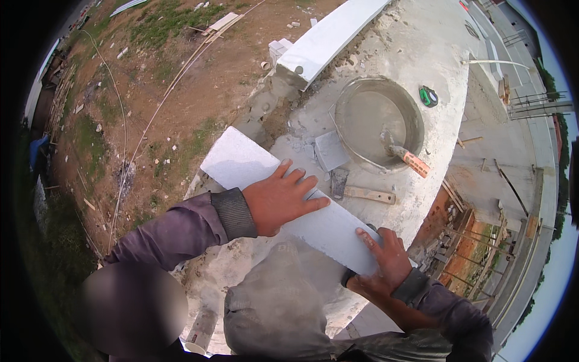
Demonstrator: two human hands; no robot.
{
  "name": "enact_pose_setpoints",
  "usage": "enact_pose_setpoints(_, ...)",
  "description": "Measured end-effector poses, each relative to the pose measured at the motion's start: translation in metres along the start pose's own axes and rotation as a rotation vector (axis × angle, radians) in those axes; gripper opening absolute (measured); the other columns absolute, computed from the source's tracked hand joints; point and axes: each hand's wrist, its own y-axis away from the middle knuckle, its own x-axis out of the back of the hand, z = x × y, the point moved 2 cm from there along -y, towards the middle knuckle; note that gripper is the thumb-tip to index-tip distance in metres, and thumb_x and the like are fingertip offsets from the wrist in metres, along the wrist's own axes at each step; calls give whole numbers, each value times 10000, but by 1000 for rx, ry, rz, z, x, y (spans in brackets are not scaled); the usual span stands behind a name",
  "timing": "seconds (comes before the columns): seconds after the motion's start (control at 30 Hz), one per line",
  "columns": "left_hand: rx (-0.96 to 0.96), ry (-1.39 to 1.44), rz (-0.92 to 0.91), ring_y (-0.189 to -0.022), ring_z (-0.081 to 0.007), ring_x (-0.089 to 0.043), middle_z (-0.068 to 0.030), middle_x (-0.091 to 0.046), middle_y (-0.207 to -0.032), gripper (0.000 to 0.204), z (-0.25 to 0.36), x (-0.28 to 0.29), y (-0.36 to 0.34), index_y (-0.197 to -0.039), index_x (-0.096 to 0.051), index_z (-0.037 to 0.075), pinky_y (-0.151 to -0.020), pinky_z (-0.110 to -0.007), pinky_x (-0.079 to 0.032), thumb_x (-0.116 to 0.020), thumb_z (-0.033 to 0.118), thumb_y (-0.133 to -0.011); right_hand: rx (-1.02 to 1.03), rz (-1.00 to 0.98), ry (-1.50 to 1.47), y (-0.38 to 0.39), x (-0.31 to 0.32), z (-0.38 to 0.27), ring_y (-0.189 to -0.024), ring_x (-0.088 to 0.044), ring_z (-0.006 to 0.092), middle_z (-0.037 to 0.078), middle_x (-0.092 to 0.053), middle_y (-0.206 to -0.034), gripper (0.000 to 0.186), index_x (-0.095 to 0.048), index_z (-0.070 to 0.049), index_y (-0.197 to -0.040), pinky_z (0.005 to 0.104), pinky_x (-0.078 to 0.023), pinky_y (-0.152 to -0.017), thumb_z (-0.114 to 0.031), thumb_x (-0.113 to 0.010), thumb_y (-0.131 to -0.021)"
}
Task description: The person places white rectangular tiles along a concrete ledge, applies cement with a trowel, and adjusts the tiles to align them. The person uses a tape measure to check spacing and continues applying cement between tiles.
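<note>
left hand point(281, 199) spread on block point(329, 232) | right hand point(386, 259) gripping its end | trousers point(277, 295) faintly lettered

The person's left hand point(282, 205) covers the middle of the white block point(226, 158), so whether it is one piece there cannot be told. The right hand point(389, 260) hides part of the block's other end, and how its own fingers curl underneath is out of sight. Beyond the left fingers, a long white beam point(338, 39) is cut by the top edge; beyond the right fingers, mortar point(369, 111) hides much of a trowel point(414, 161). Below the left fingers, a dark patch point(132, 308) is blurred.
</note>
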Motion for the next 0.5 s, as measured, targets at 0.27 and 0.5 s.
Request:
enact_pose_setpoints(0.27,-130,-28,-63,-1371,-423,-410,-215,-447,-1417,914,-22,8,-21,-1487,-447,186,-1200,-619,-247,-797,47,-655,-80,199,-138,1,-46,-20,-1224,-458,458,284,-409,-1348,1123,-368,-175,-1569,540,-417,-950,-295,-895,-585)
enact_pose_setpoints(0.5,101,132,39,-1315,-423,-448,-238,-457,-1384,888,-5,13,37,-1481,-473,139,-1127,-571,-313,-806,56,-663,66,37,-48,-19,10,-24,-1152,-477,426,253,-436,-1272,1066,-395,-157,-1553,522,-416,-908,-233,-863,-598)
